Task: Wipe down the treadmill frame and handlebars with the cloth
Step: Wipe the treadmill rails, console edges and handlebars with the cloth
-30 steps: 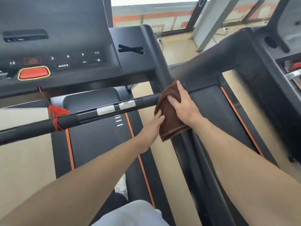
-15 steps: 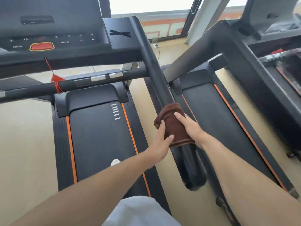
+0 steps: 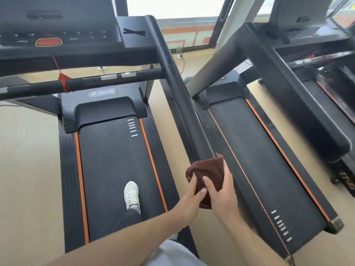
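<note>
A brown cloth (image 3: 208, 173) is wrapped over the near end of the black right side handlebar (image 3: 178, 93) of the treadmill I stand on. My left hand (image 3: 190, 200) holds the cloth from the left, fingers curled onto it. My right hand (image 3: 221, 191) grips it from the right and below, thumb on top. The handlebar's tip is hidden under the cloth. The front crossbar (image 3: 82, 83) with silver sensor pads runs across below the console (image 3: 57, 35).
My white shoe (image 3: 131, 194) stands on the black belt (image 3: 115, 169) with orange stripes. A second treadmill (image 3: 259, 160) sits close on the right, its handlebar (image 3: 299, 104) angled toward me. A red cord (image 3: 63, 81) hangs on the crossbar. Beige floor lies between the machines.
Both hands slid the cloth down the right handlebar toward me, from its joint with the crossbar to its near end. The view pulled back and tilted down.
</note>
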`<state>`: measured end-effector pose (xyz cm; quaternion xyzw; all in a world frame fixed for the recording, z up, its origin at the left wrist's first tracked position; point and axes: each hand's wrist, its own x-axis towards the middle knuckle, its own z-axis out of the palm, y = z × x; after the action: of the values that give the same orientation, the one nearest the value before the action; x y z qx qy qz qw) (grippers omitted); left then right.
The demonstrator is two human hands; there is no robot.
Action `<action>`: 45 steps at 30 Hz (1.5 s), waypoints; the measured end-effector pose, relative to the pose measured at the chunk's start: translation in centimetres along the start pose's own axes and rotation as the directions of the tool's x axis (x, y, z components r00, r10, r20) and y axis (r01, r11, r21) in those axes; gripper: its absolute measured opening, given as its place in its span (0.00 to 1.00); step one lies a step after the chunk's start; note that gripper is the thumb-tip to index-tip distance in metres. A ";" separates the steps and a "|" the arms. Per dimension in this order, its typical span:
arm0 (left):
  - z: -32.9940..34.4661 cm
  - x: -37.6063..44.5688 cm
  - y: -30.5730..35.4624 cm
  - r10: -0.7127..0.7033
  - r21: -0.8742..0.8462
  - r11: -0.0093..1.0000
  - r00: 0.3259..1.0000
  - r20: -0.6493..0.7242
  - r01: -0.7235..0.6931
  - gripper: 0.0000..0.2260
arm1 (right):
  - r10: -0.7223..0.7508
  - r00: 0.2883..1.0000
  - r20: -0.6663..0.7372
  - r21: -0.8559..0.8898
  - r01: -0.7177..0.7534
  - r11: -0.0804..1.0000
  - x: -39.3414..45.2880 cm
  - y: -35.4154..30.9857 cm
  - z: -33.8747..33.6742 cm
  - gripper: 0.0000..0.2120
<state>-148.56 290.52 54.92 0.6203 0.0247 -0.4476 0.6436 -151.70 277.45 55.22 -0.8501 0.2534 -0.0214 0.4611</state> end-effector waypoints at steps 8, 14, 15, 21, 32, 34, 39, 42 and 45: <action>-2.0 1.4 0.3 -0.134 -0.282 0.953 0.990 -0.052 0.114 0.18 | -0.483 0.867 0.121 -0.738 0.404 0.541 1.8 -1.2 2.2 0.25; -7.5 4.2 4.9 -0.050 -0.214 0.976 0.994 -0.096 0.028 0.19 | -0.298 0.938 0.178 -0.771 0.321 0.550 9.8 -6.1 4.4 0.36; -8.6 4.7 5.9 -0.028 -0.202 0.979 0.994 -0.109 0.006 0.20 | -0.288 0.942 0.170 -0.767 0.310 0.562 11.4 -7.1 5.1 0.36; -15.7 7.6 12.6 0.098 -0.113 0.986 0.972 -0.212 -0.124 0.20 | -0.283 0.947 0.152 -0.759 0.295 0.581 20.8 -13.5 9.2 0.34; -25.7 9.0 15.7 0.072 -0.028 0.996 0.950 -0.305 -0.084 0.12 | -0.243 0.921 0.305 -0.412 0.358 0.838 36.3 -22.9 13.0 0.26; -26.4 8.7 15.5 0.064 -0.003 0.998 0.948 -0.313 -0.069 0.11 | -0.207 0.932 0.296 -0.250 0.285 0.925 37.1 -23.5 12.7 0.26; -26.3 7.6 15.5 0.044 0.032 0.999 0.956 -0.290 -0.036 0.10 | 0.016 0.981 0.192 -0.041 -0.008 0.999 37.0 -23.8 12.1 0.21; -25.4 6.7 15.8 0.037 0.067 0.998 0.966 -0.256 -0.021 0.11 | 0.157 0.973 0.168 -0.019 -0.156 0.988 35.6 -22.6 11.2 0.22; -23.7 6.1 15.6 0.016 0.087 0.996 0.976 -0.218 0.003 0.11 | 0.235 0.957 0.167 -0.027 -0.234 0.972 32.9 -20.6 9.7 0.28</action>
<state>-123.07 304.02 57.99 0.6931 0.0737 -0.3752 0.6111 -111.99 279.35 59.47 -0.8145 0.3125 0.1067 0.4771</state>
